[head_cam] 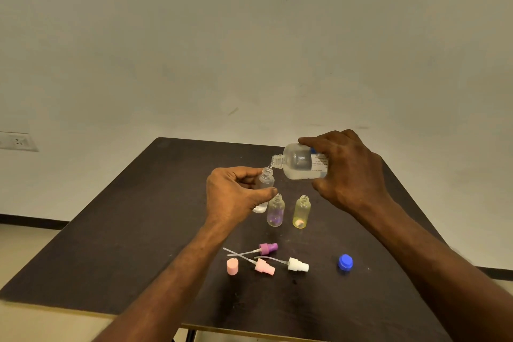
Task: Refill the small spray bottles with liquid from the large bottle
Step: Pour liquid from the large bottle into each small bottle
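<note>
A large clear bottle (301, 164) is held tipped on its side above the dark table (125, 230), its open neck pointing left and down. It is about half full of clear liquid, and a thin stream is seen running from its mouth into the open neck of a small clear bottle (265, 183) just below. A little clear liquid is gathered at the bottom of that small bottle, which is held slightly tilted above the table.

Two more small bottles are stood upright and uncapped on the table, side by side just in front of the held one: a purple-tinted bottle (275, 211) and a yellow-tinted bottle (301, 212). How much liquid lies in either cannot be told.

Nearer the viewer, three spray tops are laid on their sides with their thin tubes pointing left: a purple spray top (268, 248), a pink spray top (265, 266) and a white spray top (298, 265). A pink cap (232, 266) is stood to their left, and a blue cap (345, 262) is set well apart to the right.

The left hand (234, 197) is curled round the small clear bottle, thumb and fingers gripping its body. The right hand (349, 172) is wrapped round the base end of the large bottle, fingers over the top and thumb underneath.
</note>
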